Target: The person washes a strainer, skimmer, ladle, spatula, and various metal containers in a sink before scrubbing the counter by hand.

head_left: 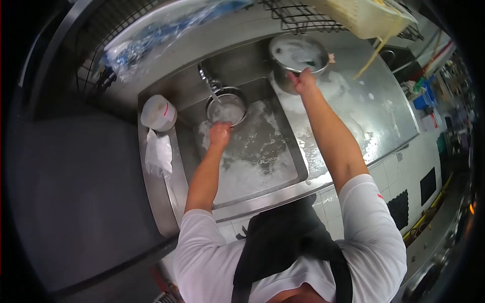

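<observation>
In the head view my left hand (pixel 221 134) is closed on the near rim of a round metal pot (pixel 243 102) inside the steel sink (pixel 284 118). Water from the tap (pixel 203 74) runs into this pot. My right hand (pixel 303 81) grips the near rim of a wider metal pot (pixel 284 78) on the steel drainboard to the right. White suds fill that wider pot, with something small and dark green at its inner right side. Cloudy, foamy water covers the sink bottom.
A white plastic tub (pixel 159 113) and a white bag (pixel 158 155) rest on the sink's left ledge. Overhead hang wire racks, one with blue-and-white plastic wrap (pixel 166 38), another with a cream basket (pixel 366 19). Suds wet the drainboard (pixel 386 118).
</observation>
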A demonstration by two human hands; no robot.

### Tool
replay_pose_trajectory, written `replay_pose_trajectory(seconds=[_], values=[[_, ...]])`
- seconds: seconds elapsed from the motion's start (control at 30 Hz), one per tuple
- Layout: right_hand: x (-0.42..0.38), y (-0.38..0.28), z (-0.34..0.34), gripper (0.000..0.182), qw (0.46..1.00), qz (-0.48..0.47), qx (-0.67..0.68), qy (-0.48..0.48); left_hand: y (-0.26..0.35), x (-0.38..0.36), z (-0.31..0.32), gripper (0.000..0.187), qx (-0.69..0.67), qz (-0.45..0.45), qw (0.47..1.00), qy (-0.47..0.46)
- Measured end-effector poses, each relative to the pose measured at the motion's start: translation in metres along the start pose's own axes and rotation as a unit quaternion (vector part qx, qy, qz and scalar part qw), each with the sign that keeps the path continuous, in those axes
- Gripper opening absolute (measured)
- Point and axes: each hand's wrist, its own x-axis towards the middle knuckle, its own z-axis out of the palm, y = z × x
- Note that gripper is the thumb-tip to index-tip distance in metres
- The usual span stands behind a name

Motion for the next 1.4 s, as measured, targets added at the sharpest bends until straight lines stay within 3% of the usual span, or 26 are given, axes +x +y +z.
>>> replay_pose_trajectory(seconds=[0.07,0.17,0.27,0.33,0.37,0.43,0.5,0.57,0.67,0.73,0.9,1.07,1.17,1.27,1.4], values=[[0.002,-0.013,0.008,0.051,0.999,-0.007,0.006,0.04,0.025,0.001,-0.014,0.016,-0.015,0.029,0.999,-0.024],[0.016,-0.017,-0.003,0.048,0.999,-0.053,0.007,-0.001,0.028,-0.021,-0.013,0.014,-0.081,-0.028,0.996,0.003],[0.026,-0.026,-0.024,0.047,0.996,-0.057,-0.008,-0.069,0.013,-0.03,0.001,0.012,-0.053,-0.071,0.995,0.048],[0.063,-0.041,-0.058,0.047,0.983,0.12,0.123,-0.066,0.006,-0.029,0.01,0.011,-0.088,-0.02,0.991,0.101],[0.058,-0.036,-0.055,0.047,0.994,0.065,0.047,-0.068,0.005,-0.025,0.011,0.012,-0.105,0.008,0.986,0.131],[0.022,-0.026,-0.064,0.048,0.991,-0.052,-0.1,-0.066,0.009,-0.023,-0.003,0.011,-0.091,-0.02,0.994,0.063],[-0.029,-0.025,-0.066,0.048,0.998,0.029,-0.01,-0.062,0.019,-0.037,-0.026,0.01,-0.096,-0.04,0.994,0.016],[-0.073,-0.021,-0.074,0.049,0.996,0.06,0.015,-0.07,0.024,-0.04,-0.047,0.006,-0.117,-0.047,0.992,0.016],[-0.128,-0.003,-0.101,0.051,0.993,0.047,-0.052,-0.1,0.014,-0.03,-0.018,0.005,-0.056,-0.095,0.991,0.074],[-0.158,0.003,-0.117,0.053,0.989,0.026,-0.099,-0.108,0.013,-0.031,-0.005,0.005,-0.086,-0.105,0.983,0.122],[-0.233,-0.025,-0.177,0.05,0.968,-0.056,-0.244,-0.015,0.029,-0.044,-0.001,0.005,-0.157,-0.099,0.965,0.187],[-0.287,-0.055,-0.276,0.052,0.951,-0.121,-0.264,0.101,0.032,-0.058,-0.004,0.007,-0.149,-0.069,0.964,0.21],[-0.311,-0.058,-0.326,0.052,0.941,-0.138,-0.237,0.199,0.023,-0.053,0.0,0.009,-0.142,-0.053,0.971,0.184],[-0.328,-0.057,-0.368,0.05,0.934,-0.153,-0.206,0.249,0.022,-0.055,-0.041,0.012,-0.164,0.016,0.983,0.084],[-0.346,-0.048,-0.412,0.046,0.925,-0.166,-0.206,0.274,0.017,-0.056,-0.039,0.014,-0.12,-0.008,0.991,0.062]])
